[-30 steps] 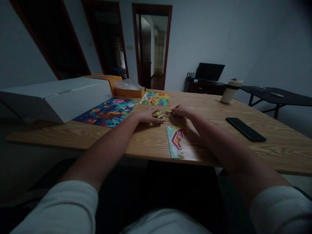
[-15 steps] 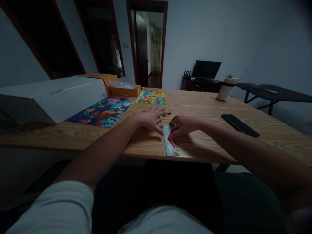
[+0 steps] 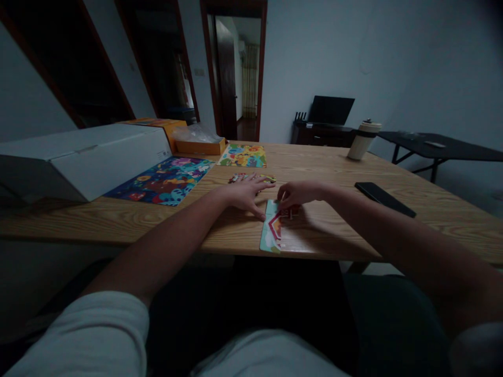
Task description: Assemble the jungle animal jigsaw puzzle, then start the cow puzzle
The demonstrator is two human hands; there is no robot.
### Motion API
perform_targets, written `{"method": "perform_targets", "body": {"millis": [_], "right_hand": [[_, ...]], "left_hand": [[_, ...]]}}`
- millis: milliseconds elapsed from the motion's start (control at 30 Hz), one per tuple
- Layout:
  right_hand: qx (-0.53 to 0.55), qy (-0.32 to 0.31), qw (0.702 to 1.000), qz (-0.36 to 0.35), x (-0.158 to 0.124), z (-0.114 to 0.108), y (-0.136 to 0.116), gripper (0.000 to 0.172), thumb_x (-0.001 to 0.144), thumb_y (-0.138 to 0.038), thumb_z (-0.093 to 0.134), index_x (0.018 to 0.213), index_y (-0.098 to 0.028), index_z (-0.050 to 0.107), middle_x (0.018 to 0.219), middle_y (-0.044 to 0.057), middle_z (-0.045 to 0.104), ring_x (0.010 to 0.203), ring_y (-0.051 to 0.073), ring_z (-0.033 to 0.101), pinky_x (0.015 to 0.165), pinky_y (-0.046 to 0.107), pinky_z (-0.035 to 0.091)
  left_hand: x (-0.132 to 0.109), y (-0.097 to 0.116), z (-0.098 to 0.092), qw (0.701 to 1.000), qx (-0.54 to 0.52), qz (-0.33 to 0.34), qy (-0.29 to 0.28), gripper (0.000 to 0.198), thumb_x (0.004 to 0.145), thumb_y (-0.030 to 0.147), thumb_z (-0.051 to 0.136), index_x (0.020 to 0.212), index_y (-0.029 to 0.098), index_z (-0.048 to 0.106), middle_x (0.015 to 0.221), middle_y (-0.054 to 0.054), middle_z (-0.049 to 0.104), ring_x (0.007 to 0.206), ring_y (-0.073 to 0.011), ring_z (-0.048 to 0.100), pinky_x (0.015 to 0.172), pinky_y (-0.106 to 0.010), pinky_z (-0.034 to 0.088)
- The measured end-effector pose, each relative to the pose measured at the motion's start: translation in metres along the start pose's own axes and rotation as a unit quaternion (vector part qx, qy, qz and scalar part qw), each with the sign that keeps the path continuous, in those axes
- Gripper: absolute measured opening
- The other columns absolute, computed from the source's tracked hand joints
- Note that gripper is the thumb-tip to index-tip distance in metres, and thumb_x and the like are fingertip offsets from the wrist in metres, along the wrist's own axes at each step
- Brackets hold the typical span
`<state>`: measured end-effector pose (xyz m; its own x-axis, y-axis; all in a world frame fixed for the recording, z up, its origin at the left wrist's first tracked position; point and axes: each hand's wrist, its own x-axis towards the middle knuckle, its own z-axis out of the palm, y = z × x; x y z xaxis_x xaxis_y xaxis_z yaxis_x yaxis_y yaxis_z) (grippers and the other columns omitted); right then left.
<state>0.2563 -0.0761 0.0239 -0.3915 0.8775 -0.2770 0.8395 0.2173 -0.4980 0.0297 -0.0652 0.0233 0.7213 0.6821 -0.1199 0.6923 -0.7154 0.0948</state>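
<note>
A partly joined jigsaw puzzle (image 3: 269,238) lies flat near the table's front edge, pale blue-green with a red roof shape. A red puzzle piece with white marks (image 3: 290,213) adjoins its right side; I cannot tell whether they interlock. My left hand (image 3: 247,193) is open, fingers spread over a loose pile of puzzle pieces (image 3: 237,178), its thumb at the puzzle's left edge. My right hand (image 3: 297,193) is closed, with bent fingertips pinched on a puzzle piece at the puzzle's upper right. Those fingers partly hide the piece.
Behind my left hand lie a blue picture sheet (image 3: 163,180) and a yellow picture sheet (image 3: 243,156). A white box (image 3: 113,157) and an orange box tray (image 3: 200,147) holding clear plastic stand at left. A black phone (image 3: 384,199) and a cream tumbler (image 3: 363,141) are on the right.
My right hand has shifted up and away from me, uncovering the red roof part and the red piece. The puzzle has slid slightly left. My left hand stays almost in place.
</note>
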Motion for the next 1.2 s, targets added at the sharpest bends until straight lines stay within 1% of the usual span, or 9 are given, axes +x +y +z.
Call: {"method": "perform_targets", "body": {"millis": [100, 300, 400, 600, 733, 867, 1033, 1133, 1200], "right_hand": [[0.056, -0.051, 0.997, 0.003, 0.003, -0.007, 0.011, 0.037, 0.069, -0.047, 0.079, 0.096, -0.023, 0.077, 0.087, 0.005, 0.075, 0.074, 0.019, 0.064, 0.062, 0.027, 0.045], [0.089, -0.079, 0.993, -0.024, -0.002, -0.011, 0.013, 0.026, 0.077, -0.04, 0.072, 0.095, -0.022, 0.079, 0.095, 0.005, 0.076, 0.078, 0.018, 0.062, 0.065, 0.027, 0.044], [0.074, -0.06, 0.995, -0.037, -0.003, -0.01, 0.01, 0.026, 0.077, -0.041, 0.072, 0.093, -0.022, 0.079, 0.092, 0.005, 0.075, 0.075, 0.017, 0.06, 0.066, 0.028, 0.044], [0.043, 0.028, 0.997, -0.055, 0.01, -0.001, 0.004, 0.034, 0.085, -0.049, 0.063, 0.094, -0.02, 0.077, 0.078, 0.003, 0.07, 0.063, 0.014, 0.055, 0.058, 0.027, 0.039], [0.048, 0.03, 0.994, -0.097, 0.012, 0.007, 0.001, 0.027, 0.087, -0.038, 0.062, 0.101, -0.02, 0.077, 0.093, 0.005, 0.074, 0.073, 0.016, 0.061, 0.064, 0.026, 0.045], [0.061, 0.005, 0.99, -0.126, 0.001, 0.007, -0.001, 0.035, 0.084, -0.031, 0.065, 0.117, -0.023, 0.073, 0.111, 0.005, 0.073, 0.089, 0.019, 0.065, 0.077, 0.028, 0.049], [-0.052, -0.052, 0.979, -0.19, -0.019, 0.008, -0.009, 0.049, 0.075, -0.029, 0.072, 0.124, -0.025, 0.069, 0.111, 0.004, 0.073, 0.092, 0.021, 0.065, 0.084, 0.031, 0.048], [-0.129, -0.035, 0.966, -0.222, -0.026, 0.01, -0.012, 0.056, 0.072, -0.029, 0.074, 0.128, -0.024, 0.067, 0.12, 0.007, 0.069, 0.102, 0.024, 0.064, 0.09, 0.032, 0.046], [-0.166, -0.014, 0.962, -0.216, -0.028, 0.012, -0.011, 0.058, 0.072, -0.034, 0.075, 0.128, -0.024, 0.065, 0.122, 0.009, 0.067, 0.103, 0.026, 0.063, 0.09, 0.034, 0.046]], "left_hand": [[0.001, 0.0, 0.001, 1.0, -0.002, 0.0, 0.002, 0.113, 0.062, 0.073, 0.072, 0.156, 0.038, 0.02, 0.166, -0.004, 0.01, 0.151, -0.039, 0.001, 0.117, -0.062, 0.002], [0.002, -0.001, 0.002, 1.0, 0.0, -0.01, 0.005, 0.116, 0.061, 0.073, 0.073, 0.157, 0.039, 0.018, 0.167, -0.005, 0.008, 0.15, -0.0418, 0.003, 0.117, -0.064, 0.005], [0.002, -0.002, 0.003, 1.0, -0.001, -0.006, 0.004, 0.116, 0.061, 0.073, 0.073, 0.157, 0.039, 0.017, 0.167, -0.005, 0.008, 0.15, -0.0417, 0.003, 0.117, -0.064, 0.006], [0.002, -0.005, 0.002, 1.0, -0.003, -0.012, 0.002, 0.119, 0.059, 0.074, 0.073, 0.157, 0.038, 0.017, 0.166, -0.004, 0.011, 0.15, -0.0413, 0.002, 0.118, -0.063, 0.005], [0.0, -0.012, -0.002, 1.0, -0.01, -0.015, 0.007, 0.118, 0.058, 0.074, 0.074, 0.157, 0.041, 0.018, 0.166, -0.001, 0.015, 0.15, -0.0429, 0.002, 0.117, -0.063, 0.005], [-0.004, -0.013, -0.007, 0.999, -0.014, -0.023, 0.022, 0.115, 0.059, 0.077, 0.071, 0.156, 0.037, 0.025, 0.165, -0.004, 0.019, 0.15, -0.0425, 0.003, 0.118, -0.06, 0.007], [-0.009, -0.005, -0.015, 0.999, -0.009, -0.024, 0.034, 0.104, 0.066, 0.076, 0.068, 0.154, 0.036, 0.029, 0.163, -0.004, 0.025, 0.15, -0.0383, 0.007, 0.119, -0.055, 0.009], [-0.01, -0.004, -0.017, 0.999, -0.01, -0.01, 0.041, 0.097, 0.069, 0.072, 0.069, 0.152, 0.036, 0.033, 0.162, -0.002, 0.029, 0.15, -0.0359, 0.011, 0.12, -0.051, 0.01], [-0.009, -0.004, -0.017, 0.999, -0.012, 0.004, 0.047, 0.094, 0.07, 0.07, 0.069, 0.151, 0.035, 0.036, 0.162, -0.002, 0.029, 0.149, -0.0353, 0.014, 0.12, -0.049, 0.01]]}}
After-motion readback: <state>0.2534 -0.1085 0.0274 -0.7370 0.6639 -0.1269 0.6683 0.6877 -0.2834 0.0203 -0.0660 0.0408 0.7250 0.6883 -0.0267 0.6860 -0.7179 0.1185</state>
